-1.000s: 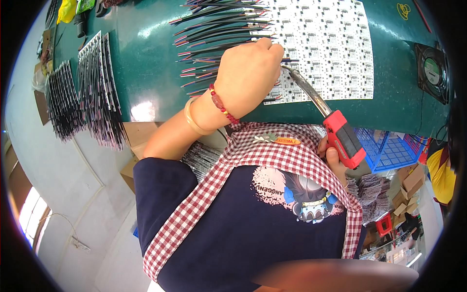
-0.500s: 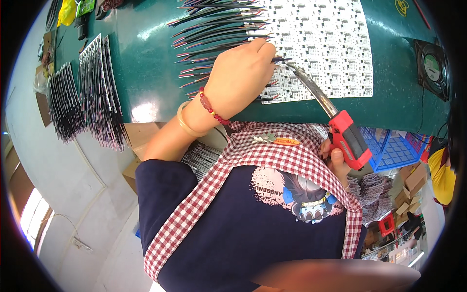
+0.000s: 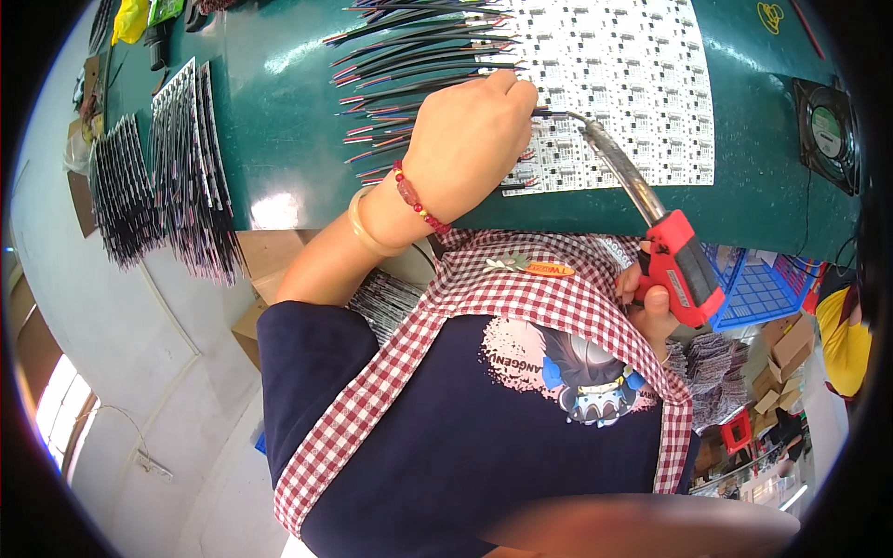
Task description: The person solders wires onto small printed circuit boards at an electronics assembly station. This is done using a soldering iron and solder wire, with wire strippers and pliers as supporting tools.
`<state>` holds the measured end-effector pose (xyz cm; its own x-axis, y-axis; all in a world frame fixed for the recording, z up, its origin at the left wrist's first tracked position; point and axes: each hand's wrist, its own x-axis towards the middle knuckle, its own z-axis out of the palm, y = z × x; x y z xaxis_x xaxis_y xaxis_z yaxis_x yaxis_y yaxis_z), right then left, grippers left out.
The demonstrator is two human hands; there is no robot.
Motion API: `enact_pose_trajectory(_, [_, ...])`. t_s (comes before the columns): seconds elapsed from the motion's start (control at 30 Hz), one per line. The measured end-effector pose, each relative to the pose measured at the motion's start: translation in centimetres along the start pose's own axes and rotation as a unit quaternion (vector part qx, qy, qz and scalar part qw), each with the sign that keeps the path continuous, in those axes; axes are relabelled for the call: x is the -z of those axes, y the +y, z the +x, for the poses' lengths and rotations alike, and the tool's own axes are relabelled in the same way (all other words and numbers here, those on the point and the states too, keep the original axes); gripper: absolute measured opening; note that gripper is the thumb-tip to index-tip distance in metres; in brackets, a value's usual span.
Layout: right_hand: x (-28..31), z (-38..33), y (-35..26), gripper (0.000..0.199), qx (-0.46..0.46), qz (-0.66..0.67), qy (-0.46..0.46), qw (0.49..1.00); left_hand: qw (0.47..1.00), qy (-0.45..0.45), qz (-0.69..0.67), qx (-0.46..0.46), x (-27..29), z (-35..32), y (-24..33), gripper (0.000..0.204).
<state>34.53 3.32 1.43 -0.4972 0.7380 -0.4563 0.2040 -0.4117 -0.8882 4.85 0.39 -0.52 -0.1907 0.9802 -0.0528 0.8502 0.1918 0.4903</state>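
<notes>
My left hand is closed in a pinch on a black cable, whose end pokes out past the fingertips over a white sheet of circuit boards. Wrapped around the red and black handle of a soldering iron is my right hand. The iron's metal tip points up and left, at or very close to the cable's end; whether they touch I cannot tell. Many more black cables with coloured wire ends lie side by side along the sheet's left edge, some hidden under my left hand.
Bundles of finished-looking cabled strips hang over the green table's left edge. A black fan stands at the right. Below the table's edge are a blue crate and cardboard boxes. A person's yellow sleeve shows at far right.
My left hand has shifted slightly right with the cable. The soldering iron in my right hand has also moved a little to the right, its tip staying near the cable's end.
</notes>
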Motion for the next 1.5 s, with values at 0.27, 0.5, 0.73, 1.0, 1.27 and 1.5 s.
enact_pose_trajectory(0.27, [0.6, 0.4, -0.8, 0.074, 0.034, 0.028, 0.035, 0.998, 0.997, 0.038, -0.063, -0.018, -0.2, -0.7, -0.6, 0.013])
enact_pose_trajectory(0.5, [1.3, -0.4, -0.4, 0.076, 0.020, 0.020, 0.023, 0.999, 0.978, 0.186, -0.079, -0.058, 1.3, -1.1, 0.2, 0.009])
enact_pose_trajectory(0.73, [1.6, -0.4, -0.9, 0.056, -0.055, -0.007, -0.046, 0.997, 0.997, 0.036, -0.064, 0.004, 0.1, -1.5, 0.0, 0.006])
enact_pose_trajectory(1.0, [1.0, 0.0, -0.9, 0.049, -0.036, -0.029, -0.059, 0.997, 0.994, 0.032, -0.087, 0.063, 0.0, -1.1, 0.1, 0.009])
enact_pose_trajectory(1.27, [1.8, -0.5, -0.1, 0.041, -0.034, -0.119, -0.074, 0.990, 0.996, 0.012, -0.068, 0.053, 0.1, -0.6, 0.3, 0.010])
enact_pose_trajectory(1.5, [0.8, -1.0, -1.5, 0.047, -0.050, 0.002, -0.025, 0.998, 0.997, -0.004, -0.065, 0.050, 0.1, -0.2, 0.3, 0.012])
